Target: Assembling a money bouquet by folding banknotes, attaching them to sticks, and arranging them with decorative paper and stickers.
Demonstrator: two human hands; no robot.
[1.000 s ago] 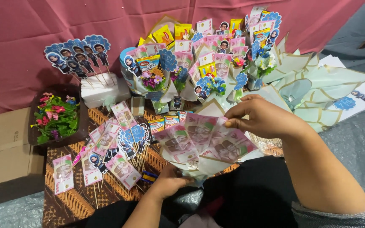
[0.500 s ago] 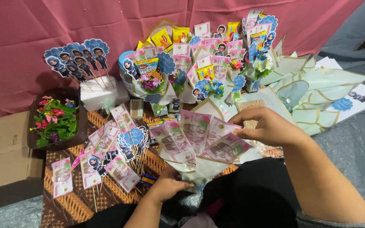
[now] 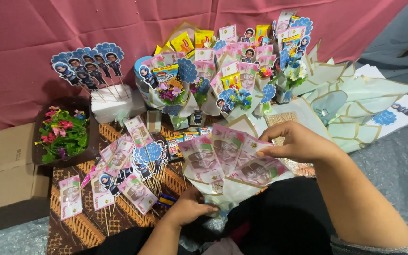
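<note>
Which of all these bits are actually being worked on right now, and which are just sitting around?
In hand:
- fan of wrapped pink banknotes, held at its base by the left hand, with the right hand on its upper edge

Lying about:
- finished bouquets
- cartoon figure picks in a white block
- bowl of artificial flowers
- banknotes on sticks
- pale green wrapping paper
- cardboard box

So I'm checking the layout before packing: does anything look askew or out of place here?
Nothing looks damaged or spilled. The wrapped banknotes on sticks lie scattered at mixed angles on the batik cloth, unlike the neat fan of banknotes held between the left hand and right hand.
</note>
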